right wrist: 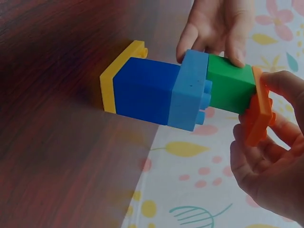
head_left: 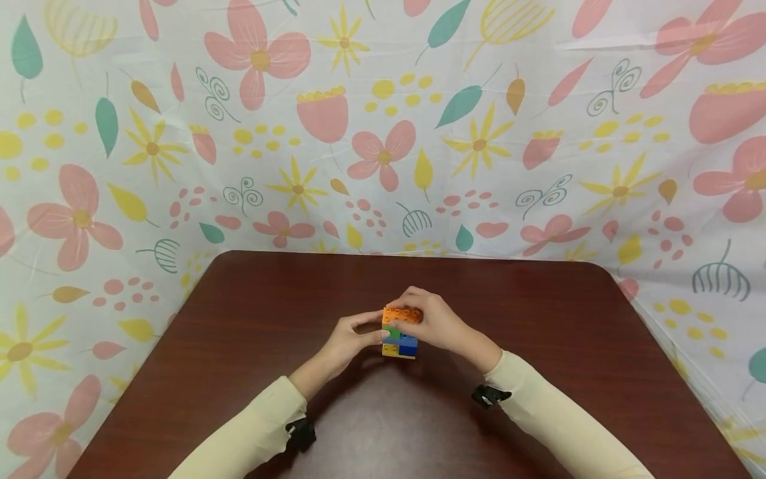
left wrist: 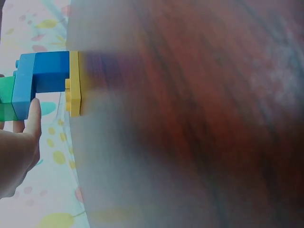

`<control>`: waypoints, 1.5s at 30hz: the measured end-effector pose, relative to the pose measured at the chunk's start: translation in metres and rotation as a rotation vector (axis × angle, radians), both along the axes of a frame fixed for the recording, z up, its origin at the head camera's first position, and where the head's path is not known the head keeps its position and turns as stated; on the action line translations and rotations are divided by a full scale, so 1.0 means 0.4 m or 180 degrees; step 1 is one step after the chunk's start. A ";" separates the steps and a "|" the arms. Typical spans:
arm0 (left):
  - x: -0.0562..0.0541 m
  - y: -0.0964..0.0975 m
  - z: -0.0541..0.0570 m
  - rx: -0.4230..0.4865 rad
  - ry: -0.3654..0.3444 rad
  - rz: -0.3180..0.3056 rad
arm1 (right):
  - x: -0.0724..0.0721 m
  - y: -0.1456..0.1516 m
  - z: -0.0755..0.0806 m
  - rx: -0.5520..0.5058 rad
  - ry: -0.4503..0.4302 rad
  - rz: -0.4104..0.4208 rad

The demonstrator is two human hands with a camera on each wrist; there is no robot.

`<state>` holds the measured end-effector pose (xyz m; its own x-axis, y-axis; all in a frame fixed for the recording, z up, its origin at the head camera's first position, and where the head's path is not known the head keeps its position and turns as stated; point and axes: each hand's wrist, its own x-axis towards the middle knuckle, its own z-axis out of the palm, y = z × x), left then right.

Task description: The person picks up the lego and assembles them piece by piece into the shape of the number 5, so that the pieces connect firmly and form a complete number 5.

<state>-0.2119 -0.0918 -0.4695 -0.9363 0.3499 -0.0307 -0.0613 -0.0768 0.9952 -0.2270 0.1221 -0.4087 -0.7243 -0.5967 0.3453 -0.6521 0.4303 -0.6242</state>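
Note:
A small tower of toy building blocks stands on the table. From bottom to top it has a flat yellow plate (right wrist: 108, 92), a dark blue block (right wrist: 147, 90), a light blue block (right wrist: 187, 95), a green block (right wrist: 230, 85) and a flat orange plate (right wrist: 259, 116). My left hand (head_left: 341, 346) holds the tower from the left, its thumb on the green block and a finger reaching to the light blue one. At the top, my right hand (head_left: 439, 322) grips the orange plate between thumb and fingers. The orange plate looks turned crosswise over the green block.
The dark reddish-brown table (head_left: 287, 286) has a rounded far edge. Behind it hangs a white cloth (head_left: 371, 193) with flower and leaf prints. Black wrist devices (head_left: 301, 434) sit at both cream sleeves (head_left: 556, 419).

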 end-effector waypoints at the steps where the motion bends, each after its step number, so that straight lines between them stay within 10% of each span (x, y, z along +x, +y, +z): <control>1: 0.000 0.000 0.001 0.0010 0.0004 -0.0002 | 0.000 -0.002 0.000 -0.0022 -0.0010 -0.0006; 24: -0.001 -0.001 0.003 0.0043 -0.0049 -0.0011 | 0.015 0.002 -0.010 0.0007 0.0095 -0.0037; 38: 0.002 0.008 0.006 -0.0086 0.0128 0.0104 | -0.005 0.100 -0.042 -0.0701 -0.1113 -0.0156; 45: 0.005 0.005 0.010 -0.0430 0.0189 0.0207 | -0.007 0.129 -0.078 -0.0515 -0.1302 0.0050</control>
<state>-0.2098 -0.0897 -0.4656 -0.9584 0.2850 -0.0174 -0.0014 0.0562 0.9984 -0.2296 0.1738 -0.4399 -0.8121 -0.5706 0.1218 -0.3429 0.2979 -0.8909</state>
